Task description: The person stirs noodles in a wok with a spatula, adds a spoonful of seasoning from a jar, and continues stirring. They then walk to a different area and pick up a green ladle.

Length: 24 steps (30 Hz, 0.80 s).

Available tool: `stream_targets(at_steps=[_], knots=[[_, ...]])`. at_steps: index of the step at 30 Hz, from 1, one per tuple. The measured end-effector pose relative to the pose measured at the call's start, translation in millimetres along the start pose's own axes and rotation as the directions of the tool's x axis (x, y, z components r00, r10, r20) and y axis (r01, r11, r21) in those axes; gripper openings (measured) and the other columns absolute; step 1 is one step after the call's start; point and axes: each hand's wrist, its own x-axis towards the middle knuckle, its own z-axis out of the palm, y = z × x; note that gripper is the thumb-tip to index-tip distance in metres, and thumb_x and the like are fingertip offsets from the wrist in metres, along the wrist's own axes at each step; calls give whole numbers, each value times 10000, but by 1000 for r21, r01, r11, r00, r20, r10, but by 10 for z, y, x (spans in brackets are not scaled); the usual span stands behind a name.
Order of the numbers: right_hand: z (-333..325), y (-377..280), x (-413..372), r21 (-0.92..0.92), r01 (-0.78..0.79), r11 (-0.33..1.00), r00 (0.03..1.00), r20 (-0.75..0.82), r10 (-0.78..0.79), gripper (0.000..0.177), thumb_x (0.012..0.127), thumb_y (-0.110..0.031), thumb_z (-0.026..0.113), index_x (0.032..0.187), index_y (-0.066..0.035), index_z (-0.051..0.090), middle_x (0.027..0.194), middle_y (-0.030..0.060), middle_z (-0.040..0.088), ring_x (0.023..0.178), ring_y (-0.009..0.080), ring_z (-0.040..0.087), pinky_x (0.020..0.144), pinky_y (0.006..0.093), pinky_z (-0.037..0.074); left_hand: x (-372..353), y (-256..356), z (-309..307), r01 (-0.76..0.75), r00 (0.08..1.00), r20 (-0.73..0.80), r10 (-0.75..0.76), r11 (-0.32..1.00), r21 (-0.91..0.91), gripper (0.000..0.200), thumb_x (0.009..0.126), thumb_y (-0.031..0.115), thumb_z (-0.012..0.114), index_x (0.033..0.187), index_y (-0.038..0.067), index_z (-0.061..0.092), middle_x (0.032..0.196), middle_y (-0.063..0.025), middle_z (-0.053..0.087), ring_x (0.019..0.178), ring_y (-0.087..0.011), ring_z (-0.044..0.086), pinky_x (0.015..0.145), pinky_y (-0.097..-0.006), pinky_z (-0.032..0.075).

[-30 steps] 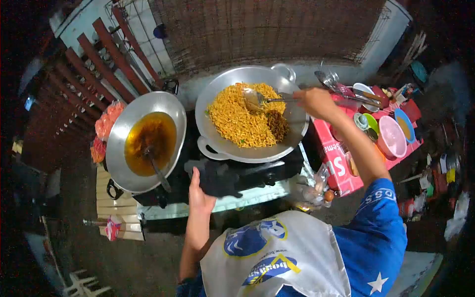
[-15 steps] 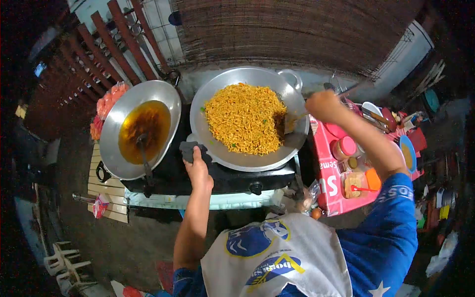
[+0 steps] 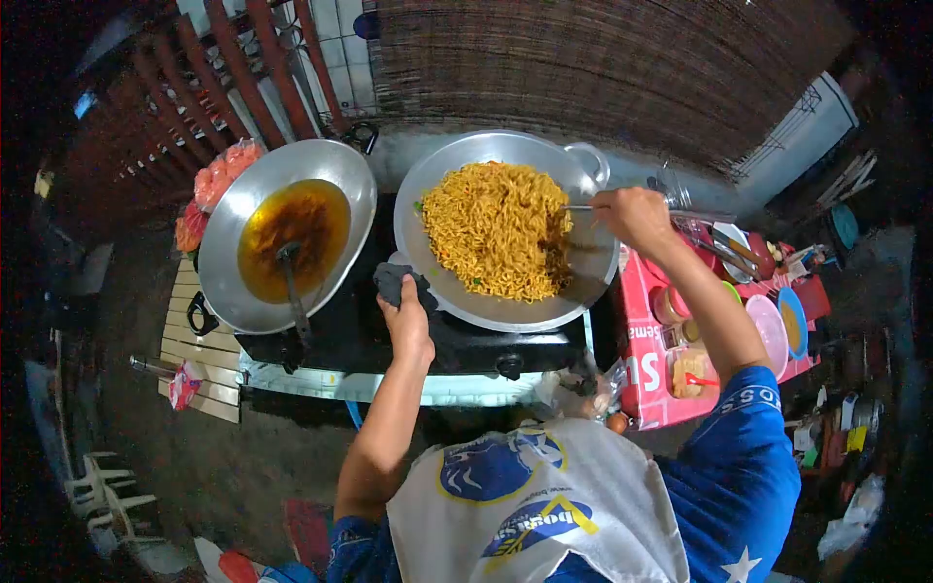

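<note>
A large metal wok [image 3: 486,316] full of yellow fried noodles [image 3: 486,228] sits on the stove [image 3: 389,355]. My left hand [image 3: 408,325] grips a dark folded cloth [image 3: 391,282] against the wok's near-left handle, which the cloth covers. At the wok's right side, my right hand [image 3: 630,216] is closed around the handle of a spatula [image 3: 579,207]. Its blade is buried in the noodles, which look heaped up and blurred near it. Bits of green and orange show among the noodles.
Left of it stands a second wok [image 3: 219,257] with brown oil [image 3: 316,219] and a ladle [image 3: 294,291] resting inside. A red-covered table [image 3: 646,374] at right holds jars, a pink bowl [image 3: 768,330] and a blue-rimmed bowl [image 3: 795,321]. Bagged pinkish items [image 3: 225,173] hang at far left.
The spatula has gone from the wok's right edge into the noodles, pushing them up and leftward. My right hand is slightly lower. The left hand still holds the cloth at the handle.
</note>
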Motion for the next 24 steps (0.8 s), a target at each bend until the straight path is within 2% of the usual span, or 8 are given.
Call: stream_targets(at_steps=[5,7,12,13,15,21,23,24], knots=[[-674,-353,-46,-180,49,982,991,-117,-71,114,725,-199,534,788,-163,622,689,86,586,636,252,593,556,369,470,45,4,-80,34,996,82,-29,998,-58,498,836,249,513,1232,66,273,1170,-81,410,1077,-196,393,929,-324,277],[-706,-441,-25,-339,172,925,957,-164,-238,123,690,-165,540,782,-149,619,694,77,560,663,241,587,567,355,470,74,5,-107,46,994,105,-41,998,-46,506,835,257,514,1235,66,271,1172,-80,409,1078,-197,393,928,-325,279],[-843,-522,31,-520,310,796,890,-137,-436,181,677,-128,526,840,-148,603,729,91,558,687,239,592,562,357,471,145,-38,-151,48,992,118,-48,999,6,521,833,277,516,1235,51,273,1165,-96,415,1065,-203,404,913,-320,294],[-884,-509,46,-525,311,792,890,-132,-437,181,677,-128,526,840,-148,603,729,91,558,687,239,592,562,357,471,151,-35,-136,20,995,101,-23,1000,22,518,833,278,515,1230,44,278,1161,-103,417,1059,-204,409,908,-316,299],[-978,-495,61,-515,177,839,984,67,-166,170,684,-127,526,835,-144,604,740,97,559,676,246,600,546,347,475,157,-67,-134,7,997,81,-9,1000,29,510,833,277,513,1223,39,287,1151,-108,424,1050,-205,416,903,-312,304],[-506,87,304,-548,169,819,982,163,-94,153,677,-198,548,778,-117,628,679,80,616,638,248,619,526,353,484,162,-61,-87,-63,998,15,61,992,105,486,838,272,505,1207,23,313,1125,-116,449,1020,-210,439,885,-302,321],[-66,160,404,-420,172,891,959,279,-54,127,677,-151,564,785,-141,630,733,114,616,704,259,618,564,362,489,206,-84,-94,-83,997,7,83,990,114,485,838,273,504,1206,20,315,1120,-118,453,1015,-211,443,882,-302,325],[290,127,452,-295,89,951,976,214,-25,123,687,-178,577,795,-159,632,740,103,618,707,262,614,583,368,487,194,-56,-87,-97,995,5,97,983,156,481,839,273,502,1204,19,318,1120,-119,454,1013,-209,443,879,-304,329]])
